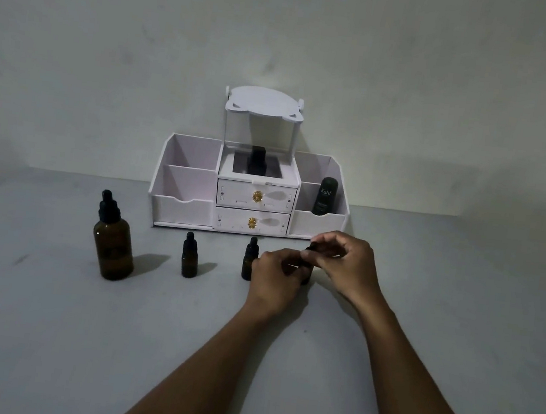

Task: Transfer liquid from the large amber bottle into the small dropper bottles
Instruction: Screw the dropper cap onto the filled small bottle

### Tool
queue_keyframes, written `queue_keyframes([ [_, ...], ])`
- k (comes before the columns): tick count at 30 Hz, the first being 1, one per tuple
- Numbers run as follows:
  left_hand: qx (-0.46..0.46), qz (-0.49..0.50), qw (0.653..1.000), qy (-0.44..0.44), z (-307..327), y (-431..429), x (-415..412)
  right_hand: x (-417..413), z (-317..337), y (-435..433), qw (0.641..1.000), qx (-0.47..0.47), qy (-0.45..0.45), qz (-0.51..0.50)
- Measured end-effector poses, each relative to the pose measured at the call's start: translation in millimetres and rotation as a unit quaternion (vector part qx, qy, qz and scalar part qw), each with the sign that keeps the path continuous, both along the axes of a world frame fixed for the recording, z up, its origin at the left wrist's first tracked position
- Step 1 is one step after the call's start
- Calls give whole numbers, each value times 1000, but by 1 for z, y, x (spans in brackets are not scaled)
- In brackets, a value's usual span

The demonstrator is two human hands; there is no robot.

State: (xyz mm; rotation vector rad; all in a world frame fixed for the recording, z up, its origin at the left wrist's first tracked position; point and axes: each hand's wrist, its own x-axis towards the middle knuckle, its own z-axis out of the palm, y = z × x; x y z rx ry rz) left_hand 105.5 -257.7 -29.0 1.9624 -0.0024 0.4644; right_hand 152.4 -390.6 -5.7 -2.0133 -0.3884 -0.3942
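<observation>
Nearest me, my left hand [276, 271] curls round the rightmost dropper bottle [305, 276], and my right hand [344, 260] pinches its cap [312, 247]. I judge it early: the large amber bottle [112, 250], far left, is capped, as are the left dropper bottle [189, 260] and the middle dropper bottle [249, 260]. The organizer [182, 207] behind obstructs nothing.

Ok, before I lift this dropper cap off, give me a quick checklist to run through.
1. Left hand grips held small bottle: ok.
2. Right hand pinches its cap: ok.
3. Cap fully unscrewed: cannot tell.
4. Large amber bottle upright, clear of both hands: ok.
5. Large amber bottle opened for drawing: not ok, dropper cap on.
6. Left small bottle and middle small bottle opened: not ok, both capped.
</observation>
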Motion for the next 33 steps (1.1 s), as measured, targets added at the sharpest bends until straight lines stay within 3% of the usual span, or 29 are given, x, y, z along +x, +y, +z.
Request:
queue_keyframes([
  [16,-39,0,999,12,-3,-2,-2,-2,-2,1,999,31,1,24],
  [21,-36,2,999,6,-3,-3,-2,1,-4,5,1000,28,3,-13],
  [27,-46,-7,999,15,-1,-4,-2,-3,-5,1,997,64,21,30],
  [33,-37,-1,999,14,0,-3,-4,-2,-6,6,998,59,23,-6],
])
